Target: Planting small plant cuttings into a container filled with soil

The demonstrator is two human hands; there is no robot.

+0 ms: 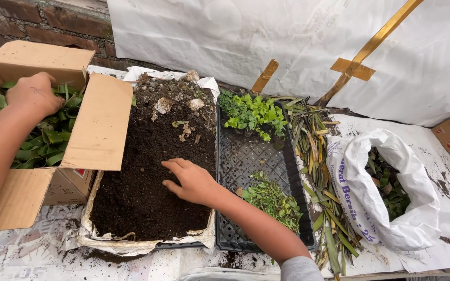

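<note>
The right hand lies palm down with fingers loosely spread on the dark soil, holding nothing, while at ten o'clock the left hand curls into the green leaf cuttings inside the cardboard box, its hold hidden.

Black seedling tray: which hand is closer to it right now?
Right. The right hand rests on the soil just beside the tray; the left hand is in the cardboard box.
</note>
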